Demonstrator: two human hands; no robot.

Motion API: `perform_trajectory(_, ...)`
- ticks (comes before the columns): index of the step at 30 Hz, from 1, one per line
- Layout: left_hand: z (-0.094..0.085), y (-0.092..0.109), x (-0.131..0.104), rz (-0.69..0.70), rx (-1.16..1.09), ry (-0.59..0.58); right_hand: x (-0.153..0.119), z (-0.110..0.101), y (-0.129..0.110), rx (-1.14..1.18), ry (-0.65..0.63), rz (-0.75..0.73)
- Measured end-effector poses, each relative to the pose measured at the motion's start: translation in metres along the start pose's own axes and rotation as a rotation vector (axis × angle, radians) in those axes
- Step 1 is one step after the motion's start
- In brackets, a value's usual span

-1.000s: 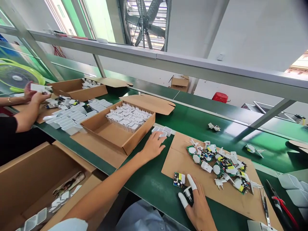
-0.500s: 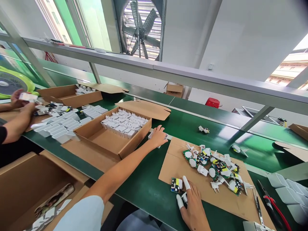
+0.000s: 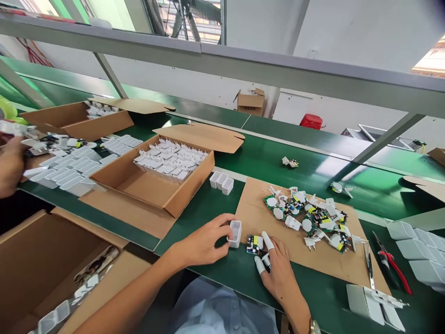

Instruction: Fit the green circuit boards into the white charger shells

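My left hand (image 3: 212, 239) grips a small white open-topped plastic case (image 3: 235, 233) between thumb and fingers, just left of a circuit board. My right hand (image 3: 278, 266), with white covers on thumb and index finger, rests at the near edge of a flat cardboard sheet (image 3: 250, 199). Its fingers close on a white plug part (image 3: 266, 260) joined by the small circuit board (image 3: 255, 244) with yellow and black components. Three more white cases (image 3: 221, 182) stand together further back. A pile of circuit boards with white plugs (image 3: 309, 218) lies on the cardboard.
An open cardboard box (image 3: 146, 185) holds rows of white cases. Red-handled pliers (image 3: 391, 264), tweezers (image 3: 369, 266) and stacked white cases (image 3: 417, 250) are on the right. Another person's hand (image 3: 12, 162) is at far left. A large carton (image 3: 34, 269) stands at lower left.
My left hand has come back from the group of white cases toward my body, bringing one case. My right hand stays by the circuit board. The view has tilted down.
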State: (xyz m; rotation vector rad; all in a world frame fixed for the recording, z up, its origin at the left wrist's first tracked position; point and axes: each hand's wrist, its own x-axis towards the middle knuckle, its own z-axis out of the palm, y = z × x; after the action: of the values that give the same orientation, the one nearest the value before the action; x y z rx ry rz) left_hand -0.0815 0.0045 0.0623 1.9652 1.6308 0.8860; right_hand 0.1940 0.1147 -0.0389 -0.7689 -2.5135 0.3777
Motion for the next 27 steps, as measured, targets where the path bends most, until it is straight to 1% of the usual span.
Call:
perform_trajectory(2, 0.009, 0.000, -0.021, -0.061, -0.026, -0.013, 0.004, -0.001, -0.002, 0.013, 0.011, -0.003)
perform_trajectory(5, 0.025, -0.002, -0.039, -0.111, -0.076, 0.011, 0.007, -0.004, -0.006, 0.041, 0.044, -0.010)
perform_trajectory(9, 0.043, -0.005, -0.045, -0.176, -0.149, 0.076, 0.007, -0.018, -0.015, 0.065, 0.119, -0.011)
perform_trajectory(13, 0.060, -0.006, -0.043, -0.251, -0.229, 0.096, 0.000, -0.037, -0.026, 0.113, 0.174, 0.028)
perform_trajectory(17, 0.077, -0.006, -0.041, -0.239, -0.286, 0.059, -0.005, -0.052, -0.038, 0.173, 0.215, -0.007)
perform_trajectory(20, 0.085, -0.008, -0.042, -0.222, -0.318, 0.036, -0.006, -0.059, -0.049, 0.198, 0.213, -0.051)
perform_trajectory(23, 0.092, -0.010, -0.043, -0.194, -0.320, 0.099, -0.004, -0.061, -0.058, 0.226, 0.212, -0.099)
perform_trajectory(27, 0.097, -0.011, -0.044, -0.067, -0.257, 0.217, -0.002, -0.056, -0.064, 0.214, 0.223, -0.140)
